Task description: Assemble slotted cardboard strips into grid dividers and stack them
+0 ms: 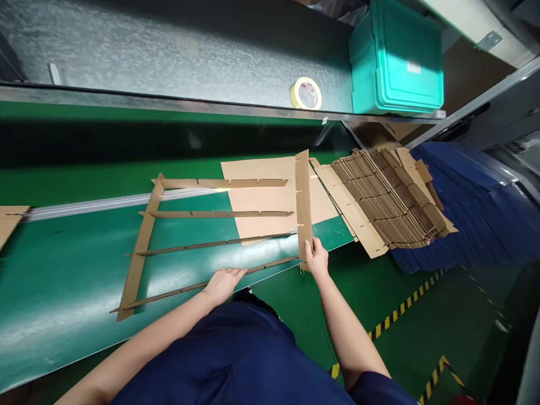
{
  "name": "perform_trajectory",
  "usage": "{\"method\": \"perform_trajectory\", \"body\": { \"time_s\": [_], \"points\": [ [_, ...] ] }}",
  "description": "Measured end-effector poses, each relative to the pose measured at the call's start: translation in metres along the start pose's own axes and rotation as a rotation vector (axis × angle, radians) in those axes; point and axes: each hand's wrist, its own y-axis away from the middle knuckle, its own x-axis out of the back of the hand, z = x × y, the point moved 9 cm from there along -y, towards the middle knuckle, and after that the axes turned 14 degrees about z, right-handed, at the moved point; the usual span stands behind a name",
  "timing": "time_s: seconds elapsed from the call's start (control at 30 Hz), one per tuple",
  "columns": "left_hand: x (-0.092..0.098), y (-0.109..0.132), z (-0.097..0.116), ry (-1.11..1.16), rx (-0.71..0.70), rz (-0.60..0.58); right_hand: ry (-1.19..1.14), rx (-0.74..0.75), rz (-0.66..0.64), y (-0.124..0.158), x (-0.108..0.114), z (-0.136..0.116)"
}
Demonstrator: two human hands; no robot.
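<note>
While hands [317, 259] touch cardboard strips [303, 197], lidded bin [394, 67], contents hidden

A factory workshop, as shown by the long green tabletop [63, 264], stacked slotted cardboard strips [379, 197], grey shelf [169, 53] with a lidded teal plastic bin [409, 70], and black-and-yellow hazard tape [400, 310] marking the floor [363, 292]

Four long, narrow, notched brown cardboard strips [221, 214] run left to right, spaced apart, their left ends slotted through a straight brown cardboard crosspiece [142, 246]. Beside their right ends, a flat, slotted brown cardboard divider [303, 197] extends near to far, its slots along the left edge.
</note>
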Motion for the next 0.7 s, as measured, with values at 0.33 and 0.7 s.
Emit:
{"method": "perform_trajectory", "body": {
  "time_s": [0.33,0.7],
  "points": [
    [-0.003,0.004,-0.001,0.010,0.049,-0.011,0.080,0.102,-0.029,0.005,-0.043,0.006],
    [-0.013,0.003,-0.004,0.058,0.080,-0.004,0.113,0.107,0.008,0.010,-0.055,0.010]
  ]
}}
